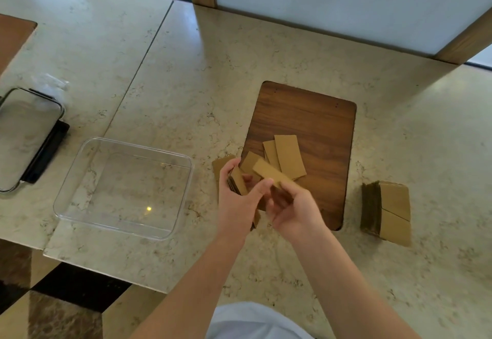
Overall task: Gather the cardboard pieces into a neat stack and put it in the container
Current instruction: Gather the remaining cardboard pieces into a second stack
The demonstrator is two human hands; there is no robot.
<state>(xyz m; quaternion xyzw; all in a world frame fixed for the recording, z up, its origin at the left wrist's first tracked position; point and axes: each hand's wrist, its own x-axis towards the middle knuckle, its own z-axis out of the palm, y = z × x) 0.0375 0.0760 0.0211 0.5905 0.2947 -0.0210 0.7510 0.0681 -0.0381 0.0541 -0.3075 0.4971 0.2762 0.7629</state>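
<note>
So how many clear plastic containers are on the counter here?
2. One open clear container sits empty left of the hands; a second lidded container lies at the far left edge, partly cut off. No others show.

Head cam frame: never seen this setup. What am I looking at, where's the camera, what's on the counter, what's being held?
No robot here: a person works with two bare hands, and one wide-angle camera worn on the head looks forward and down at them. The left hand grips a small bundle of tan cardboard strips. The right hand pinches a single tan cardboard strip, held close beside that bundle. More loose tan strips lie on a dark wooden board set on the pale marble counter. To the left sits a clear rectangular plastic container, with nothing visible in it. Further left lies its clear lid with black clips. On the right lies a separate block of stacked cardboard pieces.
</note>
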